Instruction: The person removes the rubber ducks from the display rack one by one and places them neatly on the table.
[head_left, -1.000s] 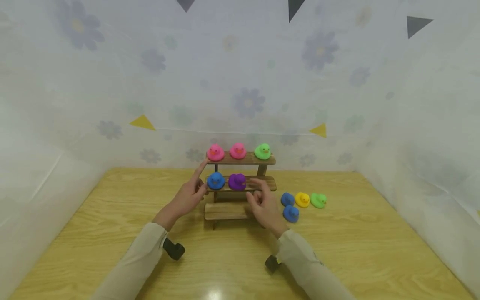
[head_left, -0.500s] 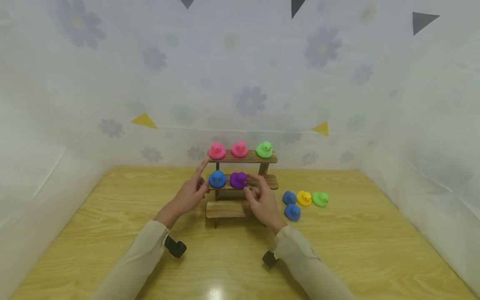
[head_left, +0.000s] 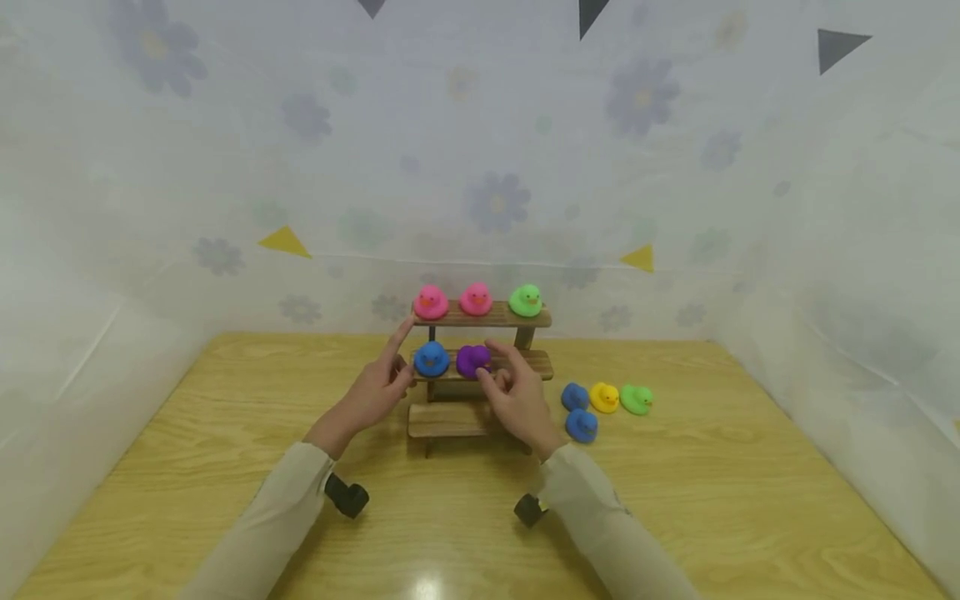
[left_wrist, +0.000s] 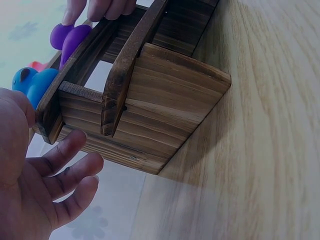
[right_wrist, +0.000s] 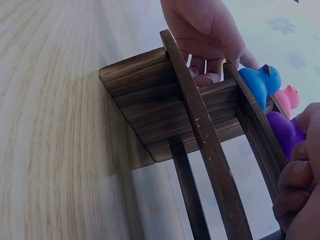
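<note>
A three-tier wooden stand [head_left: 442, 421] holds rubber ducks. On its middle shelf sit a blue duck [head_left: 431, 360] and, to its right, a purple duck [head_left: 472, 362]. My right hand [head_left: 520, 400] pinches the purple duck from the right with thumb and index finger, its other fingers curled. My left hand [head_left: 371, 392] is at the stand's left end, index finger straight up to the top shelf, thumb side close by the blue duck; its other fingers hang loosely bent in the left wrist view. Two pink ducks, the left one [head_left: 431, 302] nearest my fingertip, and a green duck [head_left: 526, 301] line the top shelf.
On the wooden table [head_left: 712, 483], right of the stand, lie a yellow duck [head_left: 604, 397], a light green duck [head_left: 637, 400] and two blue ducks, the front one [head_left: 582, 426] close to my right wrist. A flowered curtain [head_left: 480, 167] encloses the back and sides.
My right hand has moved left from beside the purple duck, its thumb and index finger now on the duck. The left hand keeps its place at the stand.
</note>
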